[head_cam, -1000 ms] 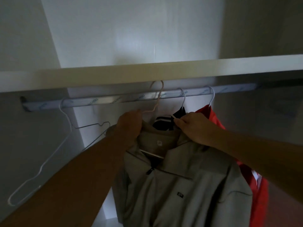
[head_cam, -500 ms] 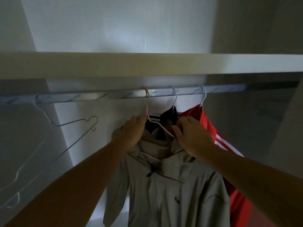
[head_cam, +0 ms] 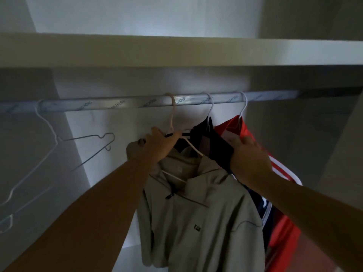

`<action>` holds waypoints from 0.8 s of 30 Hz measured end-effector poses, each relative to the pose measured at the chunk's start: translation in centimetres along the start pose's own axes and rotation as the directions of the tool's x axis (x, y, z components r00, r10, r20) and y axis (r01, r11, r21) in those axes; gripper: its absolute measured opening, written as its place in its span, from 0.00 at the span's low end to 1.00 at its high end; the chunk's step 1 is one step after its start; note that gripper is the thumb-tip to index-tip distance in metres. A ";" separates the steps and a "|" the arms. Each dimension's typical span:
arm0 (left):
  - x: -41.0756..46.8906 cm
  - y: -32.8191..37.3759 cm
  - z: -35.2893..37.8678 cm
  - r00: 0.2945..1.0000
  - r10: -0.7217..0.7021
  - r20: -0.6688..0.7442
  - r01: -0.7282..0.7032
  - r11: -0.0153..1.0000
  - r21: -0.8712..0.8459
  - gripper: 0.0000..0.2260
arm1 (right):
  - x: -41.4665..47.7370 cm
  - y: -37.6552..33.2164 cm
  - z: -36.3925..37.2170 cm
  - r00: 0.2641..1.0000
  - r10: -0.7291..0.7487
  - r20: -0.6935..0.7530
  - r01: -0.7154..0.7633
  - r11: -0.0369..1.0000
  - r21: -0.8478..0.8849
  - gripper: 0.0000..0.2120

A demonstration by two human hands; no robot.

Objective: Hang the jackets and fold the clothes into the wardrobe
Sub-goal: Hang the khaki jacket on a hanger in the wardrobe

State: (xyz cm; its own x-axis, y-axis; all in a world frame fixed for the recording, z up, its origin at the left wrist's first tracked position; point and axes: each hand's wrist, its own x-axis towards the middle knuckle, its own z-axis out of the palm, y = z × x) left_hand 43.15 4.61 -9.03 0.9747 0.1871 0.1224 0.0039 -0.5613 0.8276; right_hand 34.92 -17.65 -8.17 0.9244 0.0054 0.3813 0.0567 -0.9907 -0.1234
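Grey-beige zip-neck fabric jacket [head_cam: 196, 218] hangs on a thin white wire hanger [head_cam: 172, 118], hooked over the round metal wardrobe rail [head_cam: 121, 105]. Left hand [head_cam: 160, 144] grips the jacket's shoulder and hanger base. Right hand [head_cam: 248, 160] clasps the adjacent dark navy jacket [head_cam: 212, 142], beside a red striped jacket [head_cam: 282, 232].

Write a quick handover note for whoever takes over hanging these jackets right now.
Left hand: grips the grey jacket at its collar and hanger.
Right hand: pushes the navy jacket aside.
Rail: the grey jacket's hook is over it, with the navy and red jacket hung to its right; an empty hanger hangs on the left.
Left: let go; any folding is out of view.
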 end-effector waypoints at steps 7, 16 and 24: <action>-0.9 0.2 -0.9 0.998 -0.016 0.056 0.013 0.999 0.046 0.44 | -7.2 -6.1 5.6 0.956 -0.279 0.093 0.244 0.929 0.279 0.06; -4.8 -1.8 -2.4 0.968 0.248 0.028 -0.236 0.874 0.425 0.21 | -5.8 -11.8 14.3 0.766 0.168 0.620 -0.641 0.278 0.716 0.12; -6.9 -5.5 -2.6 0.920 0.353 -0.171 -0.305 0.917 0.257 0.22 | -7.1 -10.1 13.3 0.716 0.067 0.695 -0.696 0.141 0.704 0.13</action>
State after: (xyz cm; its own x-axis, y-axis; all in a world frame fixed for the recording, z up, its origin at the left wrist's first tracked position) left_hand 35.85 8.50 -13.01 0.8595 0.1119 0.4988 -0.2358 -0.7789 0.5811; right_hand 32.80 -5.91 -21.84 0.9278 0.0320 -0.3716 -0.3699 -0.0484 -0.9278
